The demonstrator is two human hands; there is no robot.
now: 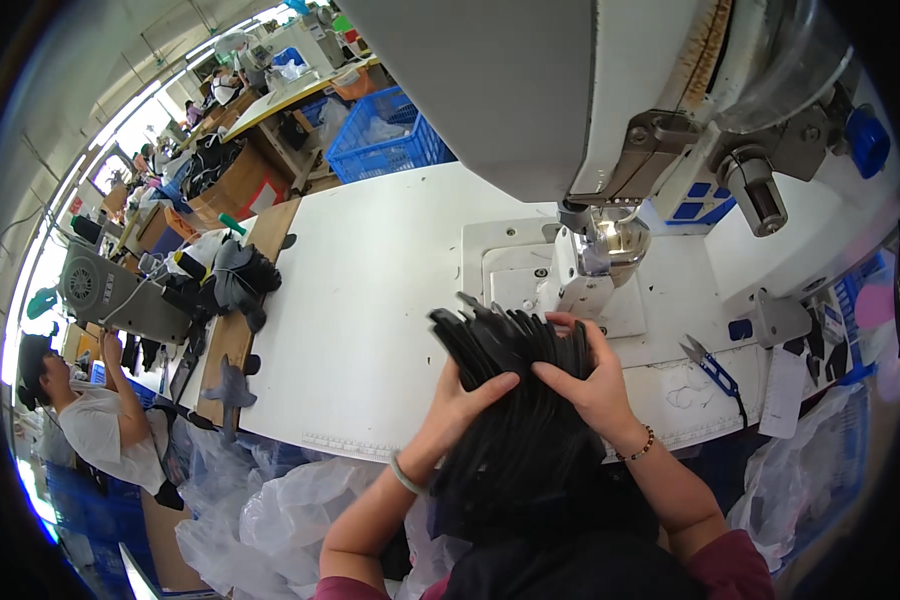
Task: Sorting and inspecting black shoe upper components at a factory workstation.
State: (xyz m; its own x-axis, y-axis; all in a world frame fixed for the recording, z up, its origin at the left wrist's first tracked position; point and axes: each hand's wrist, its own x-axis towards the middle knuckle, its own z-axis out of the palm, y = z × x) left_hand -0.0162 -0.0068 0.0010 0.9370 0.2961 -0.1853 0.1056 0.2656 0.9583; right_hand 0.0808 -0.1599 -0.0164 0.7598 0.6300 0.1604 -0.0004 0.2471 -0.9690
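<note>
Between my two hands is a thick bundle of black strips [515,400], stacked side by side with their uneven ends fanned toward the sewing machine [585,260]. It looks like cut fabric pieces, though the exact kind is unclear. My left hand [470,395] grips the bundle's left side, thumb lying across the front. On the other side, my right hand [582,378] closes round it, thumb pressed on the strips and fingers behind. The bundle's lower part hangs over the table's near edge toward my lap. The machine's needle area stands just beyond the strips.
Thread snips [712,370] with blue handles lie right on the white table [370,280]. Clear plastic bags [290,510] bunch below the front edge. Dark pieces [235,280] pile on a wooden board at left, near another seated person [100,420]. A blue crate [385,135] stands behind.
</note>
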